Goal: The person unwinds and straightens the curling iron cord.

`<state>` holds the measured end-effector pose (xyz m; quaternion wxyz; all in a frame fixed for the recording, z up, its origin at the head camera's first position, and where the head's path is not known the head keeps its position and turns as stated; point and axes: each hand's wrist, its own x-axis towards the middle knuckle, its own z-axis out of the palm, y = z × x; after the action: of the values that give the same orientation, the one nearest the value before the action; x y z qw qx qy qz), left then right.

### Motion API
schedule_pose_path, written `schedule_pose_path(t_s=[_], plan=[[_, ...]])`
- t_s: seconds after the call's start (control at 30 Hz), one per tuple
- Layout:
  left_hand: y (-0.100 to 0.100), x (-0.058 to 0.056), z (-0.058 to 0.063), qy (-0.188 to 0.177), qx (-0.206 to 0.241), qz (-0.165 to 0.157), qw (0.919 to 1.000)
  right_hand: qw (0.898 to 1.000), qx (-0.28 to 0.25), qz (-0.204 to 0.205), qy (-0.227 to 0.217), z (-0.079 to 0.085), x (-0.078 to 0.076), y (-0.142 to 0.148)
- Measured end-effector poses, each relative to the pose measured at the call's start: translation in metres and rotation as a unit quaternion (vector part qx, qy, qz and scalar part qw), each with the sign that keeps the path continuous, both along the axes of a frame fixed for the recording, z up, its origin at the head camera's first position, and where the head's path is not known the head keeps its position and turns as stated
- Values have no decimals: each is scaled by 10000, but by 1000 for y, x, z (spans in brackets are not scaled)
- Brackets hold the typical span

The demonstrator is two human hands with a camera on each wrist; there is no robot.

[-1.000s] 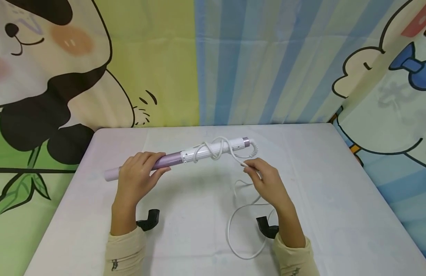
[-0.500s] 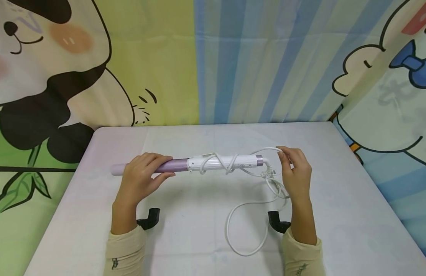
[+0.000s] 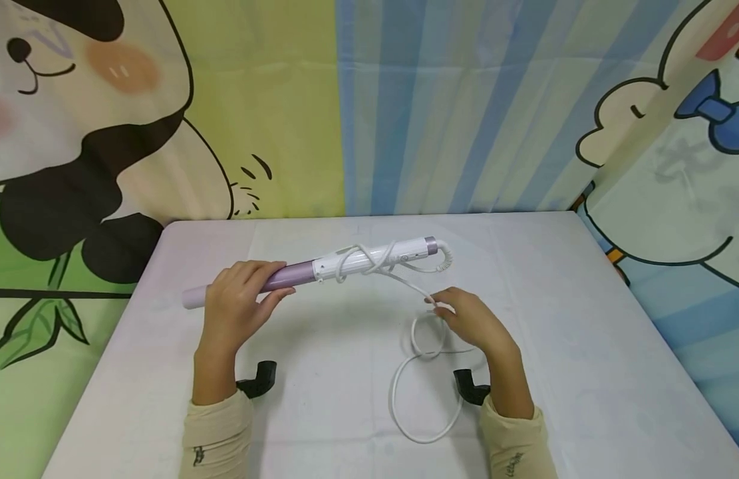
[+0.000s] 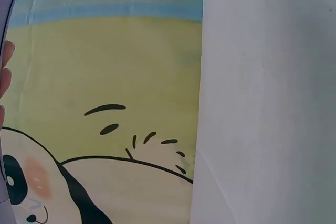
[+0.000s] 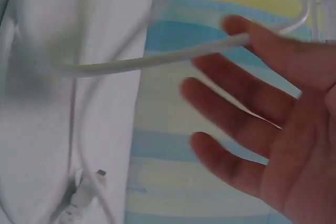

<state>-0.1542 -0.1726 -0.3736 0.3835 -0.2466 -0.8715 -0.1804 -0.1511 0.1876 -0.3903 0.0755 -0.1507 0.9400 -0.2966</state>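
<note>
A curling iron with a lilac barrel (image 3: pixel 288 277) and a white handle (image 3: pixel 375 258) is held just above the white table (image 3: pixel 555 279), lying left to right. My left hand (image 3: pixel 258 287) grips the barrel. Its white cord (image 3: pixel 405 283) is wound a few turns round the handle and runs down to my right hand (image 3: pixel 440 306), which pinches it near the fingertips. In the right wrist view the cord (image 5: pixel 152 65) crosses the spread fingers (image 5: pixel 236 98), and the plug (image 5: pixel 84 198) lies on the table. Slack cord (image 3: pixel 426 406) loops on the table in front of me.
Cartoon-printed cloth (image 3: pixel 405 106) hangs right behind the table's far edge and along its right side. Black wrist-camera mounts (image 3: pixel 258 379) stick out under both wrists. The left wrist view shows only the cloth (image 4: pixel 105 103), the table surface (image 4: pixel 268 98) and a fingertip (image 4: pixel 4 77).
My right hand has come back from beyond the handle's cord end to the near side, pulling the cord down with it. The iron's cord end has swung slightly away from me.
</note>
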Motion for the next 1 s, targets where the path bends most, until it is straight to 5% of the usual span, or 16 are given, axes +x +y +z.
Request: schedule_pose_path(t_s=[0.13, 0.43, 0.7, 1.0], plan=[[1, 0, 1, 3, 51, 67, 10000, 9996, 186, 179, 64, 8, 7, -6], [9, 1, 2, 75, 29, 47, 10000, 9775, 53, 47, 2109, 8, 9, -37], [10, 0, 0, -77, -78, 80, 9999, 9649, -93, 108, 2623, 5, 13, -54], [7, -3, -4, -190, -154, 100, 9997, 9080, -1340, 192, 3964, 16, 16, -44]])
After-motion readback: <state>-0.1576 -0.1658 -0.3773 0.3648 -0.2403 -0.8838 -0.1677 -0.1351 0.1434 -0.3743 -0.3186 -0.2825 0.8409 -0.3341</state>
